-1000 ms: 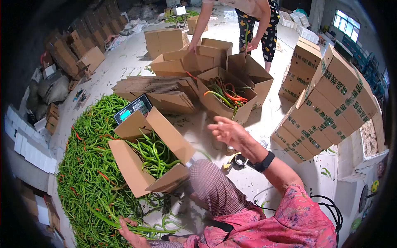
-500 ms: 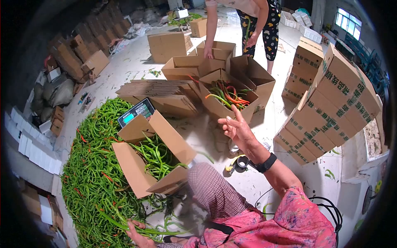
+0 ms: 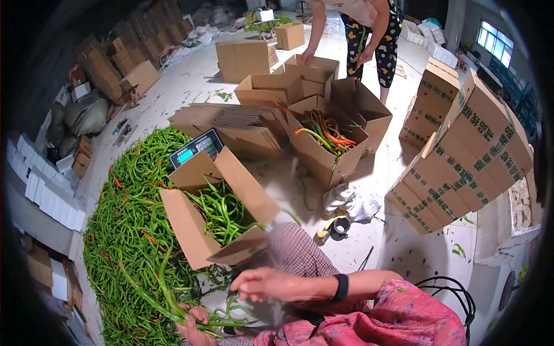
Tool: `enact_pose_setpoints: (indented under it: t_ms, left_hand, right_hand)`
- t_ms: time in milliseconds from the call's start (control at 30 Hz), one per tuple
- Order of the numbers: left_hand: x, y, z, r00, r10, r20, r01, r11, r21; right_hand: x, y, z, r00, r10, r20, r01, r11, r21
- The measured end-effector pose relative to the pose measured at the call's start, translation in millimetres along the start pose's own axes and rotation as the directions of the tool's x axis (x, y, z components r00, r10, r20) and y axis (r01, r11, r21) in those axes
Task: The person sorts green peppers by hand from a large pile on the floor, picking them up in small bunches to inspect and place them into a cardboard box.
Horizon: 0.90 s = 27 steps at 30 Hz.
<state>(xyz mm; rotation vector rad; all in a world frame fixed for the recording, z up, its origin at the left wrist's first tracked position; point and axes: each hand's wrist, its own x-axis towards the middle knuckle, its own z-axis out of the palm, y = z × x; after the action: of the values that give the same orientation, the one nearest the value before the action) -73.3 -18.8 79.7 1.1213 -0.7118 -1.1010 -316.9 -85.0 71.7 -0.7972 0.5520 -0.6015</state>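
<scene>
Beside the large pile of green peppers (image 3: 127, 230), my left hand (image 3: 196, 324) is closed around a few long green peppers (image 3: 167, 297). My right hand (image 3: 259, 284), a dark band on its wrist, is held just right of it with fingers curled; whether anything is in them is too small to tell. In front of my knee an open cardboard box (image 3: 187, 230) holds green peppers (image 3: 222, 210). Behind that box a scale display (image 3: 197, 149) is lit. Another open box (image 3: 323, 158), farther off, contains red and green peppers (image 3: 329, 135).
Flattened cartons (image 3: 231, 124) lie behind the scale. A person (image 3: 369, 34) bends over open boxes (image 3: 268, 89), holding a green pepper. Printed cartons (image 3: 461, 161) are stacked at right. A tape roll (image 3: 341, 225) and white cloth (image 3: 349, 202) lie on the floor, near black cable (image 3: 461, 294).
My right hand has moved from beside the red-pepper box down and left, close to my left hand, and its fingers have curled. My left hand still grips green peppers.
</scene>
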Motion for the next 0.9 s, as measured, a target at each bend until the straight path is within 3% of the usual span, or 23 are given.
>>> enact_pose_setpoints:
  t_ms: [167,233,300,333,367,400,433,467,500,533,567,633,700,833,900]
  left_hand:
    - [-19,19,16,0.973,-0.013,0.231,-0.007,0.996,0.086]
    - [-23,17,12,0.969,-0.096,0.228,0.071,0.991,0.115]
    - [-30,20,16,0.941,-0.250,0.226,0.188,0.946,0.263]
    - [-32,22,21,0.929,-0.259,0.266,0.194,0.949,0.247]
    - [-29,19,28,0.934,-0.262,0.242,0.201,0.947,0.249]
    - [-24,11,28,0.942,-0.277,0.189,0.223,0.938,0.264]
    - [-22,-6,13,0.954,-0.280,0.104,0.231,0.912,0.340]
    - [-22,-3,11,0.923,-0.366,0.117,0.320,0.901,0.291]
    - [-20,4,20,0.929,-0.332,0.165,0.292,0.930,0.226]
    - [-18,6,16,0.913,-0.353,0.204,0.306,0.924,0.232]
    - [-14,-2,4,0.899,-0.324,0.295,0.279,0.943,0.184]
    - [-11,-15,-6,0.907,-0.271,0.322,0.241,0.962,0.130]
    - [-11,-20,-3,0.923,-0.232,0.308,0.167,0.961,0.221]
    - [-10,-14,-11,0.913,-0.236,0.332,0.206,0.971,0.124]
    - [-11,-12,-20,0.923,-0.286,0.256,0.265,0.957,0.114]
  right_hand:
    - [31,10,19,0.996,-0.036,0.084,0.035,0.999,0.016]
    - [36,-1,29,0.995,-0.049,0.086,0.051,0.998,-0.028]
    - [42,-6,38,0.992,-0.103,0.077,0.097,0.992,0.081]
    - [51,-8,36,0.947,-0.195,0.257,0.178,0.980,0.088]
    - [52,-8,31,0.961,-0.123,0.248,0.121,0.992,0.024]
    - [51,-12,36,0.983,-0.115,0.141,0.126,0.989,-0.073]
    - [56,-9,34,0.981,-0.076,0.176,0.065,0.996,0.064]
    - [63,-3,30,0.974,-0.024,0.224,-0.021,0.980,0.198]
    - [62,-14,33,0.975,-0.015,0.222,-0.035,0.975,0.219]
    - [65,-9,35,0.972,-0.147,0.181,0.107,0.971,0.214]
    - [66,-11,36,0.985,-0.061,0.159,0.021,0.969,0.244]
    - [70,-9,37,0.988,-0.019,0.150,-0.025,0.958,0.286]
    - [73,-6,39,0.998,0.000,0.070,-0.017,0.970,0.242]
    - [88,-13,27,0.992,-0.099,0.081,0.069,0.948,0.309]
    - [93,-31,23,0.990,-0.134,-0.032,0.137,0.925,0.355]
